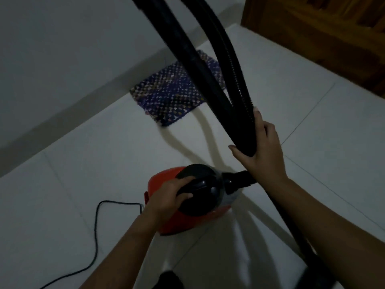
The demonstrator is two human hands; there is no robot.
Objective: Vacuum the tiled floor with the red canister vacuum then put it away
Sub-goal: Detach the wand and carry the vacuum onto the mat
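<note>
Red canister vacuum (187, 222) sits low in the middle of the view on the tiled floor (83, 184), its black top housing and carry handle (200, 186) facing up. No brand name, label or lettering can be read anywhere on it; the light is dim and the body is slightly blurred. The left hand (168, 197) is clenched around that black handle from the left side, fingers curled over it. A black fitting leaves the canister's right side and passes behind the right hand (260, 147), which grasps the black hose (235, 80) and the rigid black tube (187, 59) together where they meet, thumb on the near side and fingers wrapped round the far side. Both run up and away to the top edge of the view. Another black length (291, 226) slants down toward the lower right corner. A thin black power cord (96, 226) snakes across the tiles left of the canister. Beyond, a woven blue patterned mat (166, 94) lies against the grey baseboard of a pale wall (62, 49). Brown wooden furniture (323, 34) fills the upper right corner.
</note>
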